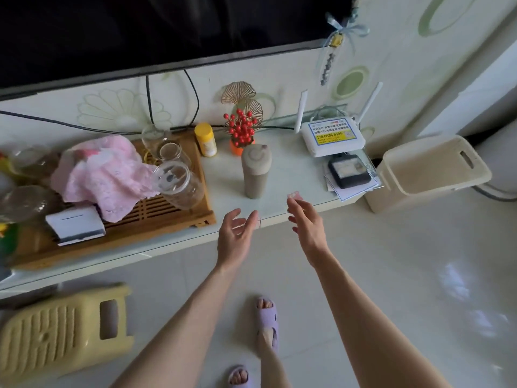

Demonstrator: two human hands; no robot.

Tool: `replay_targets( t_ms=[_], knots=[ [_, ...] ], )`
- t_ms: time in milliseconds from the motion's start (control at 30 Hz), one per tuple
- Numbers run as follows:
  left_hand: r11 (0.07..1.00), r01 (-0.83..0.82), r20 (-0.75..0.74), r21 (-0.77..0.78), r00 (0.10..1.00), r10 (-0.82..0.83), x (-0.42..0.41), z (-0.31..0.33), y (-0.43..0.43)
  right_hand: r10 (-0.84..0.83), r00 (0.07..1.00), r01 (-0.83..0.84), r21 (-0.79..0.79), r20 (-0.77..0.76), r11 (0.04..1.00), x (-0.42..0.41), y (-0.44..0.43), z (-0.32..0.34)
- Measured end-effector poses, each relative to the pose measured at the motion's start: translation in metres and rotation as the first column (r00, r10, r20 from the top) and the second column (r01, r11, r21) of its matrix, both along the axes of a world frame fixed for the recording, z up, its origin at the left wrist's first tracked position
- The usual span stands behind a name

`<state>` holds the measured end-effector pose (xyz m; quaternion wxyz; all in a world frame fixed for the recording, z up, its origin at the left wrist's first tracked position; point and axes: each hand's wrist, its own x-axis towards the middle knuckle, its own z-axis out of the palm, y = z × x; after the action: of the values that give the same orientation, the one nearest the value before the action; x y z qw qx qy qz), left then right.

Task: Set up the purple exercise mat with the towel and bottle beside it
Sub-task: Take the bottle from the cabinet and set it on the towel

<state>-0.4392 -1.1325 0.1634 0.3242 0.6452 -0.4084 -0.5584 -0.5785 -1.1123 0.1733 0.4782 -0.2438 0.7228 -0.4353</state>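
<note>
A tall beige bottle (pixel 256 170) with a lid stands upright on the white cabinet top (pixel 291 175). Both my hands are stretched toward it over the cabinet's front edge, with empty air between them. My left hand (pixel 236 236) is open, palm turned inward, just below and left of the bottle. My right hand (pixel 306 222) is open to the bottle's lower right, its fingertips near a small pink item (pixel 295 196) on the cabinet top. A pink cloth (pixel 103 172) lies bunched on the wooden tray (pixel 156 219). No purple mat is in view.
The tray also holds glass jars (pixel 179 182) and a white box (pixel 75 224). A yellow jar (pixel 206 139), red berry ornament (pixel 242 130), router (pixel 331 135) and dark device (pixel 348 170) sit on the cabinet. A beige bin (pixel 428 169) and a yellow stool (pixel 64 331) stand on the tiled floor.
</note>
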Motion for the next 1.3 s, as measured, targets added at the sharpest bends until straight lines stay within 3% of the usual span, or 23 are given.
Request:
replay_targets(
  t_ms=[233, 567, 733, 867, 1100, 1300],
  knots=[
    [0.992, -0.125, -0.011, 0.024, 0.992, 0.126, -0.027, -0.014, -0.069, 0.062, 0.998, -0.062, 0.016, -0.012, 0.998, -0.006, -0.084, -0.028],
    [0.973, -0.227, -0.113, 0.038, 0.966, 0.23, -0.061, -0.036, -0.144, 0.145, 0.989, -0.143, -0.123, 0.008, 0.982, -0.018, -0.156, -0.052],
    [0.968, -0.248, -0.238, 0.045, 0.938, 0.251, -0.069, -0.051, -0.155, 0.122, 0.983, -0.098, -0.169, 0.138, 0.981, -0.004, -0.171, -0.066],
    [0.963, -0.255, -0.25, 0.083, 0.931, 0.268, -0.07, -0.054, -0.156, 0.111, 0.974, -0.071, -0.199, 0.195, 0.977, 0.001, -0.174, -0.071],
    [0.986, -0.161, -0.201, 0.034, 0.966, 0.164, -0.072, -0.043, -0.152, 0.044, 0.964, 0.001, -0.167, 0.263, 0.986, -0.004, -0.16, -0.061],
    [0.999, 0.042, -0.202, -0.014, 0.978, -0.044, -0.081, -0.027, -0.122, -0.024, 0.977, 0.051, -0.124, 0.212, 0.991, -0.018, -0.116, -0.037]
  ],
)
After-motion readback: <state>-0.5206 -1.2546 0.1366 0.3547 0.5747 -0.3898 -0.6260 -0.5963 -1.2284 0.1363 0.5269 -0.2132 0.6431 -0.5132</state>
